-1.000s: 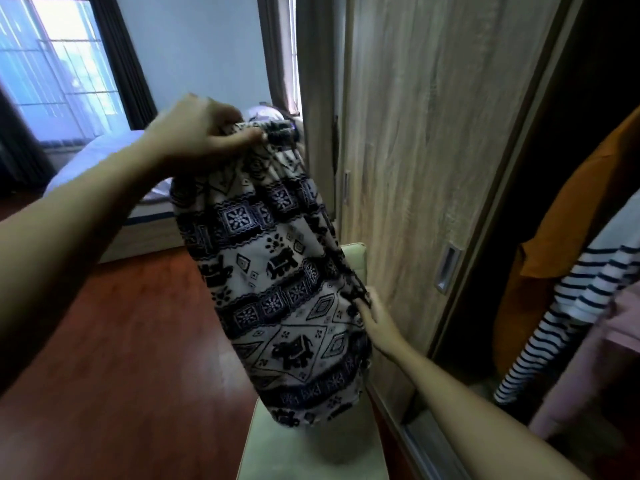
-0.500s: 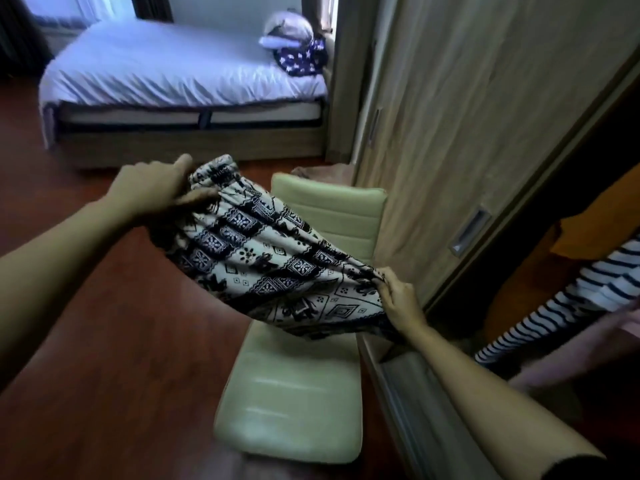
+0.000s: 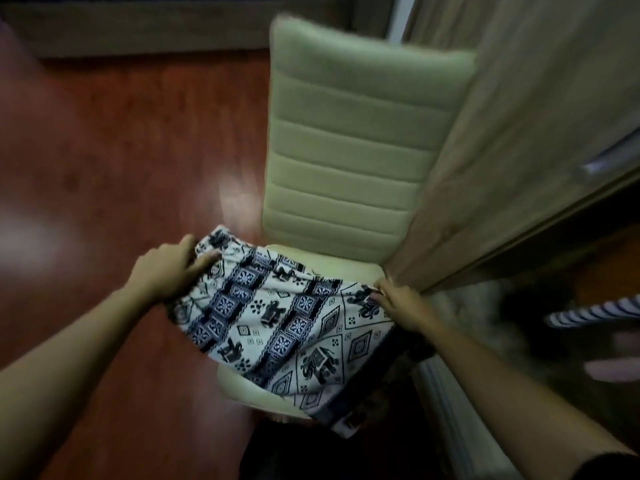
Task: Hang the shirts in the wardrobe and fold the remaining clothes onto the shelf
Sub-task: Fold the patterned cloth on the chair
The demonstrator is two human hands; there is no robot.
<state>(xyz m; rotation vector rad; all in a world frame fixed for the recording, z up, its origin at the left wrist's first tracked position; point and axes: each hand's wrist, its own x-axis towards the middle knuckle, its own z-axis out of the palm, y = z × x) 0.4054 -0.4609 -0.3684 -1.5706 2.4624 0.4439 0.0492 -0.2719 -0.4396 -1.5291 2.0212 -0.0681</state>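
Note:
White trousers with a black elephant print (image 3: 287,323) lie spread across the seat of a pale green chair (image 3: 349,140). My left hand (image 3: 166,271) grips the waistband end at the chair's left side. My right hand (image 3: 398,306) pinches the opposite edge of the cloth close to the wardrobe door (image 3: 519,133). The lower part of the garment hangs over the seat's front edge.
A red-brown wooden floor (image 3: 104,150) stretches to the left of the chair. The open wardrobe at the right shows a striped sleeve (image 3: 595,315) and a pale pink garment (image 3: 620,362). Its sliding track (image 3: 450,410) runs along the floor. A bed base (image 3: 138,26) lies at the far top.
I have lowered the trousers from hanging upright in the air down onto the chair seat. Both hands kept their hold, and my view tilted down toward the chair.

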